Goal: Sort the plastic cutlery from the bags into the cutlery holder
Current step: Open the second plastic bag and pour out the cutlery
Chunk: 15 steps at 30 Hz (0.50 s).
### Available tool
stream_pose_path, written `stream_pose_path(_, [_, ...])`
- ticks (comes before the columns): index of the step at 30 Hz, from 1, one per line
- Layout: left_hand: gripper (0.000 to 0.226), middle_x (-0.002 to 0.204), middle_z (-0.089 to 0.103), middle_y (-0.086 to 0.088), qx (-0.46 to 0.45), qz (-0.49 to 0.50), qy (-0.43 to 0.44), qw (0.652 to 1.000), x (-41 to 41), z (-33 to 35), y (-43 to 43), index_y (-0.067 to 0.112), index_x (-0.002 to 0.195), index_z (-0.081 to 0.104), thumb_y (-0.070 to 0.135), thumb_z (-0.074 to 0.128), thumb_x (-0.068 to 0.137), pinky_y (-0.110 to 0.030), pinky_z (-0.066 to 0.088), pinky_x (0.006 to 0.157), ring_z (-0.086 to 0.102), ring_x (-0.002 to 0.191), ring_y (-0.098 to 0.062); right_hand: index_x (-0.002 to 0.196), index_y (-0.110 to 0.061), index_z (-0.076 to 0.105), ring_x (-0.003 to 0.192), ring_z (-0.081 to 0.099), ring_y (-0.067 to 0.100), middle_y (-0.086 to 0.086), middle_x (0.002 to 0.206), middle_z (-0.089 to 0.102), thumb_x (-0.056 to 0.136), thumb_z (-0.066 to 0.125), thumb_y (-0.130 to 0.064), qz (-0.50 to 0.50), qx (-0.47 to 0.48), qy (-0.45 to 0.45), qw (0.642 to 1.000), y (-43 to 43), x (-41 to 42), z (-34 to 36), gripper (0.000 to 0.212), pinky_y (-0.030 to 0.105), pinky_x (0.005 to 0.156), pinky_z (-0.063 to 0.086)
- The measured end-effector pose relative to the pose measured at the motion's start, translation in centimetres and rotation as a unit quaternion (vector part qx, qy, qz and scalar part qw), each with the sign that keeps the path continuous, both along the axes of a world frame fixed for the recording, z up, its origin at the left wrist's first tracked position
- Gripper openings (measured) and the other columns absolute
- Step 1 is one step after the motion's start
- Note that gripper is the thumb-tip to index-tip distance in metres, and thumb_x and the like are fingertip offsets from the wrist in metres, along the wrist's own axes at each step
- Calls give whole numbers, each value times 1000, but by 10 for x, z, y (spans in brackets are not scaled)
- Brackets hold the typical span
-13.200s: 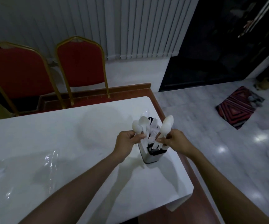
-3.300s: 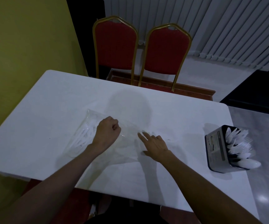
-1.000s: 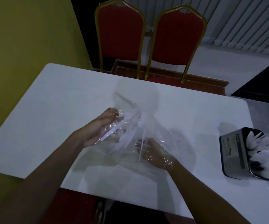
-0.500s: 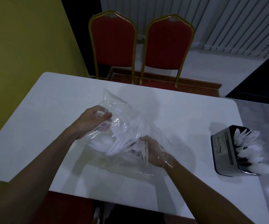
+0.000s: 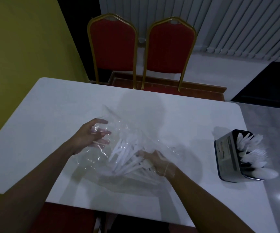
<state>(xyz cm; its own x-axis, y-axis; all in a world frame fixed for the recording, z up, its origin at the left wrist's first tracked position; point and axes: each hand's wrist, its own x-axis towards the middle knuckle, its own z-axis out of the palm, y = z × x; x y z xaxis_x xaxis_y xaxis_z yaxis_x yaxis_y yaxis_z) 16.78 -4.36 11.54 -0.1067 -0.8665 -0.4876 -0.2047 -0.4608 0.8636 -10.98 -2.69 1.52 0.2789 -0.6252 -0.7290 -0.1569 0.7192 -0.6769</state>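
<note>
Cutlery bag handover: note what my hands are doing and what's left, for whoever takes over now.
Left hand: fingers spread against the clear plastic bag over the white table.
Right hand: inside the bag, gripping a bundle of white plastic cutlery.
Done: dark rectangular cutlery holder at table's right edge already holds white pieces.
To do: pull this bundle out, sort it into the holder.

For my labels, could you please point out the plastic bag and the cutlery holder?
plastic bag [image 5: 132,132], head view, crinkled upper side.
cutlery holder [image 5: 225,153], head view, labelled side wall.

white table [image 5: 55,105] | two red chairs [image 5: 114,46] | yellow wall [image 5: 21,41] | blinds [image 5: 237,22]
</note>
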Motion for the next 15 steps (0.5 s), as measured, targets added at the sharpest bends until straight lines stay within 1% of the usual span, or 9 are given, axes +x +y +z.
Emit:
stream_pose_path(1, [31,111,70,-11,6,22,-9,1000,4,-6,1,21,119,53,4,56,93,-48,58,76,71,87,-37,86,1,73,64,65,24,18,80,69,78,77,-33,-7,-9,18,1000,0,-5,1,35,30,60,52])
stream_pose_path(3, [29,110,70,-12,21,62,-24,998,13,-17,4,19,118,54,5,57,92,-44,60,72,72,84,-35,86,4,72,72,66,30,22,86,70,74,82,-28,-44,1,45,998,-1,-14,-5,36,37,67,53])
stream_pose_path(5, [29,107,71,-11,37,89,-37,995,21,-25,8,18,117,54,6,59,91,-40,60,68,72,81,-33,90,8,70,67,67,27,19,82,70,74,82,-20,-73,11,82,994,-1,-28,-10,34,30,59,54])
stream_pose_path(6, [28,106,72,-10,44,98,-41,993,25,-29,10,18,116,55,6,60,91,-38,60,68,73,80,-32,90,7,70,62,66,23,16,78,69,76,81,-14,-88,9,86,992,1,-36,-9,28,27,54,54])
stream_pose_path(9, [28,103,73,-8,52,111,-49,991,32,-36,15,19,114,56,6,61,90,-33,59,64,73,77,-29,80,2,69,50,64,17,13,67,68,77,76,-1,-146,-2,76,986,4,-61,-11,8,24,48,52])
stream_pose_path(11, [29,100,74,-8,48,111,-51,991,35,-39,17,18,115,57,6,62,89,-30,59,62,73,76,-29,76,1,69,45,63,16,12,62,66,78,75,-1,-173,-13,114,978,3,-77,-15,7,23,44,51])
stream_pose_path(12, [30,100,74,-8,47,112,-52,991,36,-40,18,18,115,56,5,62,89,-30,58,62,73,75,-29,76,2,69,47,64,18,13,62,67,78,76,-2,-186,-12,130,974,3,-84,-16,8,25,47,53])
stream_pose_path(13, [29,100,74,-9,45,112,-54,991,36,-42,18,17,115,56,5,62,89,-29,57,63,73,74,-28,80,4,70,53,66,22,14,66,68,77,77,-4,-198,-13,144,969,2,-92,-20,10,29,54,56])
stream_pose_path(15, [28,100,73,-11,42,115,-60,991,36,-43,19,16,114,56,4,62,89,-26,54,60,73,71,-26,92,4,72,75,69,30,19,84,71,75,80,-10,-222,-13,185,957,2,-105,-28,24,42,77,58])
